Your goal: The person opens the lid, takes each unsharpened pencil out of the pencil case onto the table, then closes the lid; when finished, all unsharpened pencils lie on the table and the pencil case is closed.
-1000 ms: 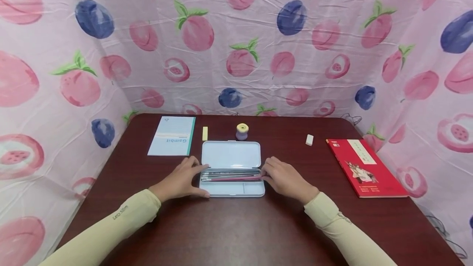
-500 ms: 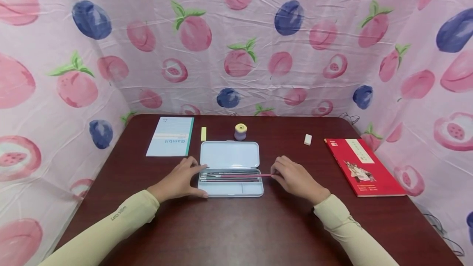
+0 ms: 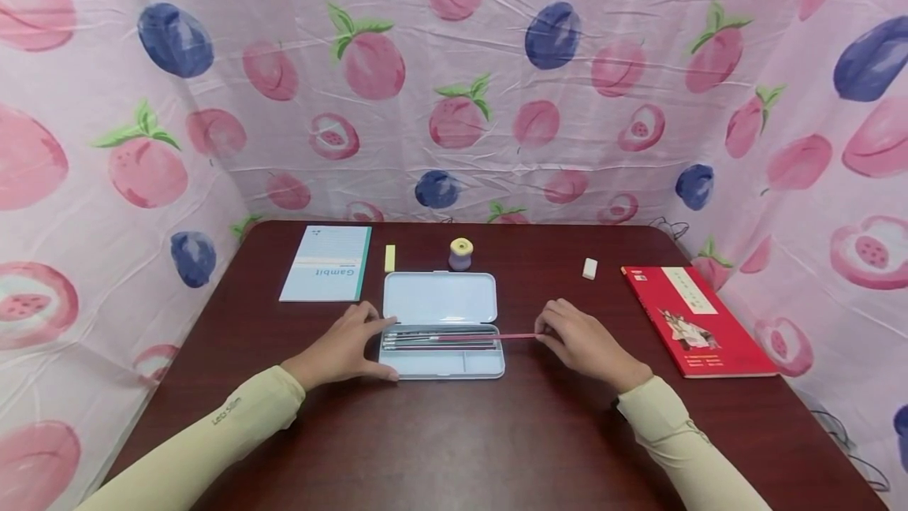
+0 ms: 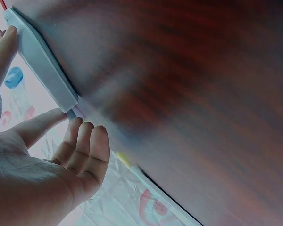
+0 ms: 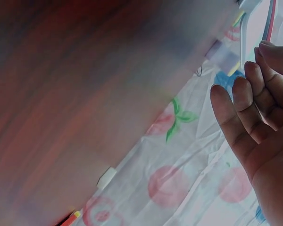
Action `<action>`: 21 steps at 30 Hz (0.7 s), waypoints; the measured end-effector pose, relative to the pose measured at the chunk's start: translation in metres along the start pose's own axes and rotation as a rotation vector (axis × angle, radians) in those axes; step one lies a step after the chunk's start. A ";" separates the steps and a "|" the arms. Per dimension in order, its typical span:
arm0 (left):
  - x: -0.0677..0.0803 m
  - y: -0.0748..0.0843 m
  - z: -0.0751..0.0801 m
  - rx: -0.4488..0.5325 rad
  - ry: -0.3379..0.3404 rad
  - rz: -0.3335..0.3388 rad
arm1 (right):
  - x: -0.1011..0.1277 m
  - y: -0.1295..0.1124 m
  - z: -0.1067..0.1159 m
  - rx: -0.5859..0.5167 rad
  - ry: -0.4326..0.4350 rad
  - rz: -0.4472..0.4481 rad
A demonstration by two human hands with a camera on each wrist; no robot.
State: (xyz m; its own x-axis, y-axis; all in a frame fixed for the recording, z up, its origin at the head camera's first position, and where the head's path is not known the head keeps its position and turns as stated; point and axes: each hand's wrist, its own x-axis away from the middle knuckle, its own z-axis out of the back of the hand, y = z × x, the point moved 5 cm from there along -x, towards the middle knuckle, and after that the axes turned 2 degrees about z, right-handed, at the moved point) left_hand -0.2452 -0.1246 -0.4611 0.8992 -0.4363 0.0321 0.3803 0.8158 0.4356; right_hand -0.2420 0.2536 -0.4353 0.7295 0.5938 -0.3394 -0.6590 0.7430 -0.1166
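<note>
A light-blue pencil case (image 3: 420, 364) lies on the table with its lid (image 3: 440, 296) folded back. Several pencils (image 3: 407, 345) are in its rear compartment. My left hand (image 3: 339, 349) holds the case at its left end, thumb at the front edge and index finger at the back corner; the left wrist view shows the other fingers beside the case (image 4: 47, 70). To the right of the case, my right hand (image 3: 587, 341) pinches a red pencil (image 3: 518, 336) by its right end. The pencil's other end still overlaps the case. In the right wrist view, that pencil (image 5: 271, 23) rises from the fingertips.
Behind the case stand a yellow-and-purple spool-shaped thing (image 3: 461, 255) and a yellow strip (image 3: 389, 258). A notebook (image 3: 322, 270) lies back left. On the right are a white eraser (image 3: 589, 268) and a red book (image 3: 698, 326). Printed curtains (image 3: 454, 172) surround the table.
My right hand has moved rightward from the case's right end, drawing the red pencil partly out past the rim. My left hand has stayed on the case.
</note>
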 end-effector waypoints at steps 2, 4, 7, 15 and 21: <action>0.000 0.000 0.000 -0.001 0.001 -0.001 | 0.002 0.002 0.002 -0.005 0.014 0.000; 0.000 0.000 0.000 -0.002 0.002 -0.005 | 0.004 0.005 0.004 -0.007 0.023 -0.004; 0.001 0.001 0.001 -0.004 0.004 -0.009 | 0.007 0.010 0.006 -0.011 0.029 -0.015; 0.001 0.001 0.002 -0.003 0.003 -0.006 | 0.018 0.022 0.010 -0.040 0.019 -0.032; 0.001 0.002 0.002 -0.003 -0.002 -0.004 | 0.027 0.032 0.013 -0.036 -0.002 -0.061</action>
State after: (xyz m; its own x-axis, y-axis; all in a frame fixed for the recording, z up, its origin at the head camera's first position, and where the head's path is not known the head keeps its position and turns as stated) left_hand -0.2437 -0.1244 -0.4586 0.8970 -0.4408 0.0323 0.3849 0.8151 0.4330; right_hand -0.2409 0.2969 -0.4363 0.7692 0.5480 -0.3288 -0.6191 0.7664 -0.1710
